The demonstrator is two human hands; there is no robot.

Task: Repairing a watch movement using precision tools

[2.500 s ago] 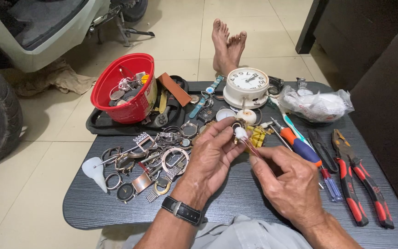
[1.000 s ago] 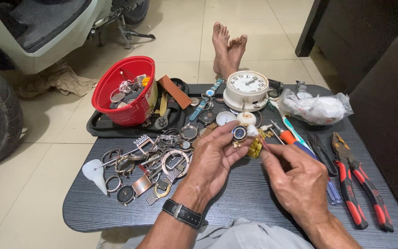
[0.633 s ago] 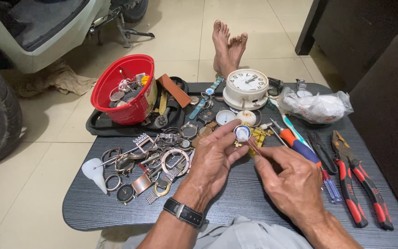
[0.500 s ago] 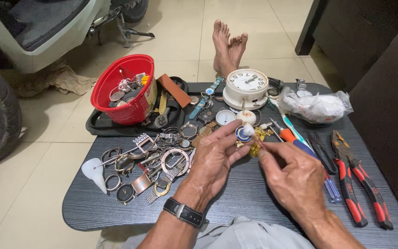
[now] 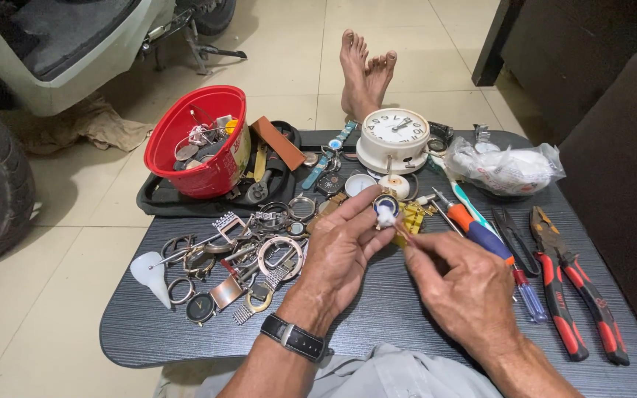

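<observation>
The left hand [image 5: 340, 250] pinches a small round watch case [image 5: 386, 204] just in front of the white clock [image 5: 394, 138]. The right hand's [image 5: 466, 284] fingers grip a thin swab [image 5: 392, 221] against it. Left of the clock, the red bowl [image 5: 208, 173] holds watch parts [image 5: 200, 140] and sits on a black tray [image 5: 158, 203].

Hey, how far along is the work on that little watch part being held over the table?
Done: nothing clearly finished shows. In hand: the left hand pinches a small round watch part, while the right hand works a white-tipped swab against it. Left: a heap of watch cases and bands lies on the table, untouched.
</observation>
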